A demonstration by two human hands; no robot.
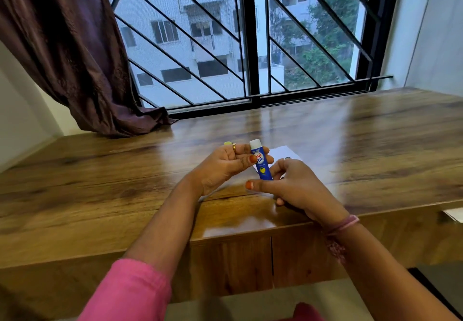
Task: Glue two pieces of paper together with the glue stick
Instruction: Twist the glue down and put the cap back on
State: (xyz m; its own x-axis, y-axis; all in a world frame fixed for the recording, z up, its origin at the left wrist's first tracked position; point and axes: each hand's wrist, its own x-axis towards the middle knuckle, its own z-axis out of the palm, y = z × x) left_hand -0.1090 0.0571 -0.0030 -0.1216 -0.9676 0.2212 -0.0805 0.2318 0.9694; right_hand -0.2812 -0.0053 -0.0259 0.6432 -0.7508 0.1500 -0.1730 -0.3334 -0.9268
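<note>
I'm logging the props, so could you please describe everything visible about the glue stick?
The glue stick is a small blue tube with white and yellow label print and a white end pointing up, away from the person. It looks plastic and is held nearly upright above the table. The left hand grips its upper body; the right hand fingers touch its lower end.

A: Paper (pixel 281 154) — mostly hidden behind both hands and the glue stick (pixel 261 162); only a pale corner shows. One sheet or two, can't tell.

B: Glue stick label?

A: Partly covered by the left hand's (pixel 220 167) thumb; letters cut short. Its base sits behind the right hand (pixel 298 185).

B: Right edge?

A: A white scrap (pixel 454 214), cut off by the frame, unidentifiable. Pink sleeve (pixel 130 293) runs off the bottom.
</note>
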